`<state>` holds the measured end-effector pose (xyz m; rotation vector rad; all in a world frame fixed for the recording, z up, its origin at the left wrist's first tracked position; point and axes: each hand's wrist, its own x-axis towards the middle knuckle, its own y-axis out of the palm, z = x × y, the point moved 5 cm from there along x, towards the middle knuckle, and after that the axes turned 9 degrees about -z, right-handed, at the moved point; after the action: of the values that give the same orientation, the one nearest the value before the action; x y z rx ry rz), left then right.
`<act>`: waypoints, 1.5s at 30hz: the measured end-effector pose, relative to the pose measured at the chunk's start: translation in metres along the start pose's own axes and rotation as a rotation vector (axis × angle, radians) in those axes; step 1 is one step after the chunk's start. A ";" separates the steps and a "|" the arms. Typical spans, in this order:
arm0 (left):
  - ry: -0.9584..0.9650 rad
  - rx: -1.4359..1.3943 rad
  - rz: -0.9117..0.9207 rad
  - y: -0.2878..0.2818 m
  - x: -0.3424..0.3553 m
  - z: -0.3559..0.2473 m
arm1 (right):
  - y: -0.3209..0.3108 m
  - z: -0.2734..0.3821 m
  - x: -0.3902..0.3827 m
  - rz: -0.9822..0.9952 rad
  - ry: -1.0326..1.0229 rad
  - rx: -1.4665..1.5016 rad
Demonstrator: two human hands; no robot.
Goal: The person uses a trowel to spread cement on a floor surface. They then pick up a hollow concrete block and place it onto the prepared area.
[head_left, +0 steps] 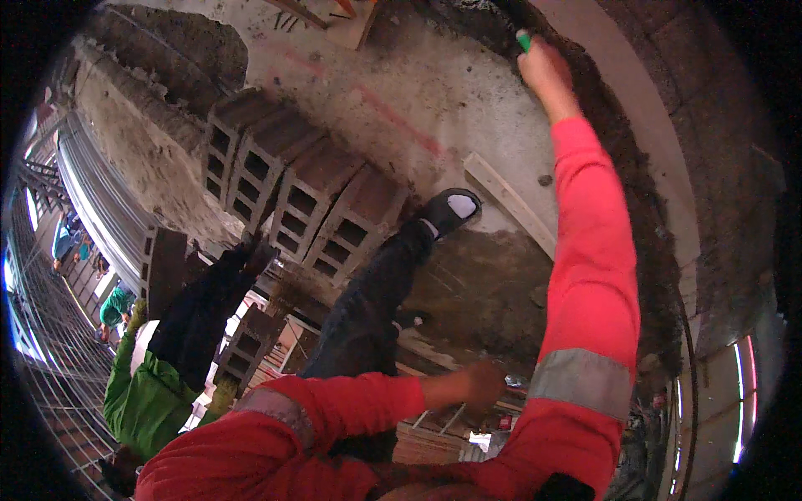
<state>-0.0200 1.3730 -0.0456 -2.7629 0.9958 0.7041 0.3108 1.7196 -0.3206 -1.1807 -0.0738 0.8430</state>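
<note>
My right hand (pixel 547 71) reaches far forward at the upper right, its fingers wrapped round something with a green end (pixel 524 40). The rest of that thing is hidden by the hand, so its kind cannot be made out. Close to it runs a dark, rough, damp-looking strip (pixel 493 25) along the foot of the wall. My left hand (pixel 480 388) hangs low in front of my body, blurred and dark, apart from the blocks. Whether its fingers hold anything does not show.
Several hollow concrete blocks (pixel 334 188) stand in a row at left centre. A wooden strip (pixel 510 200) lies right of my shoe (pixel 451 213). At the lower left, a person in green (pixel 154 401) has a gloved hand at another block (pixel 163 263). Metal bars (pixel 50 376) line the left edge.
</note>
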 end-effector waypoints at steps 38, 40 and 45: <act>-0.051 -0.595 -0.308 0.004 -0.031 0.002 | 0.086 0.102 -0.121 0.034 0.581 0.815; -0.043 -0.665 -0.380 0.004 -0.037 0.003 | 0.073 0.097 -0.135 -0.037 0.605 0.864; -0.019 -0.713 -0.537 0.003 -0.036 0.004 | 0.073 -0.017 -0.194 -0.061 0.928 1.101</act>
<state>-0.0481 1.3924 -0.0320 -3.3483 -0.0756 1.1400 0.1434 1.5965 -0.3172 -0.4017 0.9897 0.1185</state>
